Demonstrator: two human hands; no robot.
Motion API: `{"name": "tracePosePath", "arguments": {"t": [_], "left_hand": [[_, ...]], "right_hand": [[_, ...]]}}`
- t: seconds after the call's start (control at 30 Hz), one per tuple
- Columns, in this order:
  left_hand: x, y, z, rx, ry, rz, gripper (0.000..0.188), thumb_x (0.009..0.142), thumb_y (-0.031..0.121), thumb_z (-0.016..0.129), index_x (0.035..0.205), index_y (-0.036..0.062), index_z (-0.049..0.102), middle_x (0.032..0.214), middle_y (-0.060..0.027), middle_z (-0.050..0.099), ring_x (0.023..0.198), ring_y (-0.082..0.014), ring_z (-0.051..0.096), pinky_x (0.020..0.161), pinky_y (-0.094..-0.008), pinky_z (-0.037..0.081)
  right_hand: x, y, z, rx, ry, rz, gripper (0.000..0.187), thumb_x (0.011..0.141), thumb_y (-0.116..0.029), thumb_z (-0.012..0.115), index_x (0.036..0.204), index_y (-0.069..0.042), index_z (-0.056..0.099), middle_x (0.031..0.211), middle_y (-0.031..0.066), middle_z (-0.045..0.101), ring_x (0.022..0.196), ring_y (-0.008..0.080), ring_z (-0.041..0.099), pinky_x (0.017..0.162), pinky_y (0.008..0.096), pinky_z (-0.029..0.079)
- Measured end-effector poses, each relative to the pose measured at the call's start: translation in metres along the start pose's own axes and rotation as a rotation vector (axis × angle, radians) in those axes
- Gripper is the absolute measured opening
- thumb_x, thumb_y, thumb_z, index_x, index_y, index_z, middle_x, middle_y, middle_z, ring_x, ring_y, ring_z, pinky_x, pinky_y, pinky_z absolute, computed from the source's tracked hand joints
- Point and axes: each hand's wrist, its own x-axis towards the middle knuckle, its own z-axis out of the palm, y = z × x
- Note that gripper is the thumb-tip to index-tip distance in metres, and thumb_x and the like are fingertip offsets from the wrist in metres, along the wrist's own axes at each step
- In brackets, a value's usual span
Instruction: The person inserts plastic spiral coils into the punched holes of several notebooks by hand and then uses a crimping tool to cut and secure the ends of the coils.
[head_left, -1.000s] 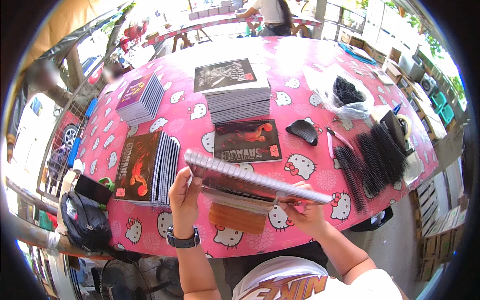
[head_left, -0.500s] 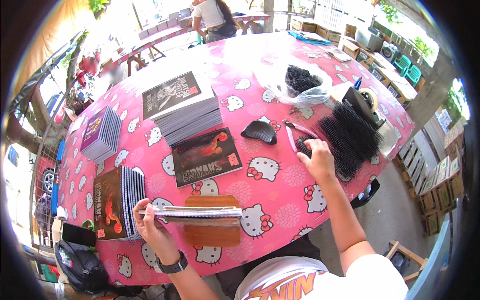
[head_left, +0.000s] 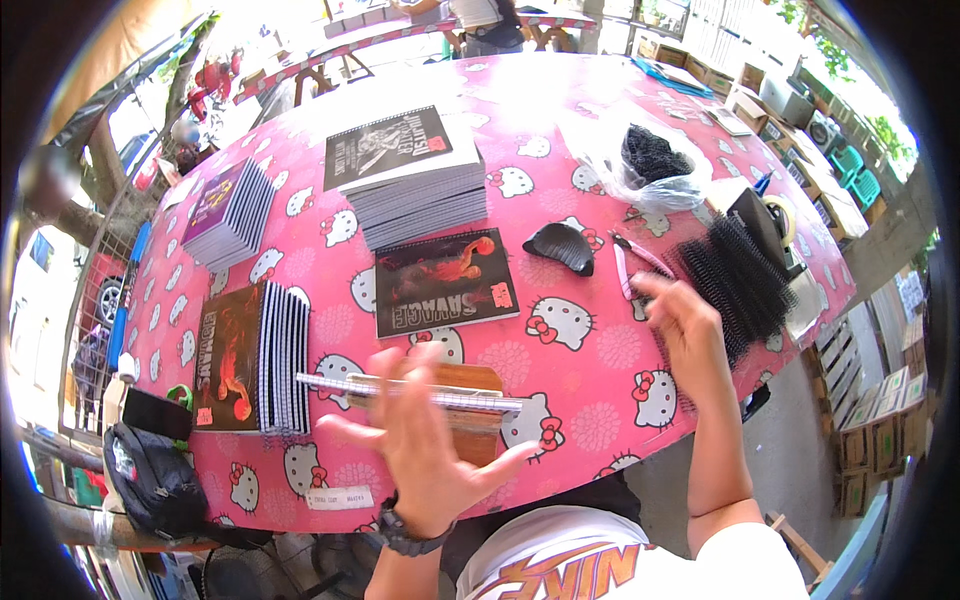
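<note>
My left hand is open, fingers spread, over a thin unbound-looking pad of paper lying on a brown wooden block. Blur softens its fingertips. My right hand has its fingers pinched together beside pink-handled pliers and a heap of black spiral binding coils. A faint dark line runs along that hand; what it grips is too blurred to name. A black curved, shell-like piece sits left of the pliers. Beyond the block lies a dark-covered notebook.
Notebook stacks stand at left, far left and far centre. A plastic bag of black coils and a tape roll are at far right. A white strip lies near the front edge. Another person is at a far table.
My left hand has let go of the paper pad and moved right, fingers spreading over it. My right hand has drawn back slightly from the coils and pliers. The view has shifted.
</note>
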Motion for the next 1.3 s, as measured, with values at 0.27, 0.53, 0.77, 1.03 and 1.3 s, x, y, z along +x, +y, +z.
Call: {"name": "tracePosePath", "arguments": {"t": [0.27,0.53,0.77,1.03,1.3], "left_hand": [[0.001,0.013,0.028,-0.009,-0.092,0.005,0.052,0.068,0.032,0.07,0.114,0.0117,0.059,0.094,-0.0032,0.055,0.1,-0.0237,0.051,0.103,-0.0619,0.0],[-0.004,0.009,0.031,0.048,-0.086,0.021,0.049,0.076,0.038,0.06,0.119,0.0134,0.057,0.1,0.0008,0.056,0.107,-0.018,0.051,0.103,-0.064,-0.009],[-0.002,0.009,0.022,0.094,-0.138,0.046,0.057,0.077,0.038,0.059,0.127,0.0113,0.05,0.102,-0.0006,0.054,0.105,-0.0178,0.051,0.103,-0.0638,-0.007],[0.006,0.011,0.008,0.012,-0.245,0.067,0.064,0.074,0.035,0.064,0.131,0.0114,0.046,0.104,-0.0018,0.054,0.103,-0.0185,0.051,0.104,-0.0642,-0.002],[0.015,-0.015,-0.003,-0.326,-0.296,0.221,0.022,0.077,0.02,0.068,0.097,0.0153,0.06,0.087,0.0031,0.057,0.086,-0.015,0.056,0.1,-0.0436,0.024]], "right_hand": [[-0.021,-0.043,0.038,0.431,-0.271,-0.177,0.02,0.079,-0.005,0.067,0.099,-0.006,0.066,0.089,0.0065,0.06,0.076,0.0157,0.06,0.065,0.0273,0.049],[-0.016,-0.047,0.035,0.389,-0.47,-0.18,0.018,0.081,-0.001,0.062,0.099,-0.002,0.063,0.08,0.009,0.059,0.072,0.0215,0.06,0.062,0.0301,0.049],[-0.012,-0.055,0.032,0.215,-0.504,-0.402,0.021,0.082,-0.006,0.06,0.102,-0.002,0.059,0.079,0.0097,0.056,0.072,0.0262,0.06,0.06,0.0345,0.049],[-0.002,-0.053,0.035,0.145,-0.554,-0.395,0.029,0.081,-0.01,0.064,0.109,-0.006,0.056,0.084,0.009,0.051,0.069,0.028,0.056,0.059,0.0367,0.048],[0.025,-0.035,0.048,0.605,-0.731,-0.089,0.026,0.084,-0.001,0.059,0.109,-0.005,0.06,0.075,0.0025,0.062,0.073,0.0116,0.059,0.064,0.026,0.049]]}}
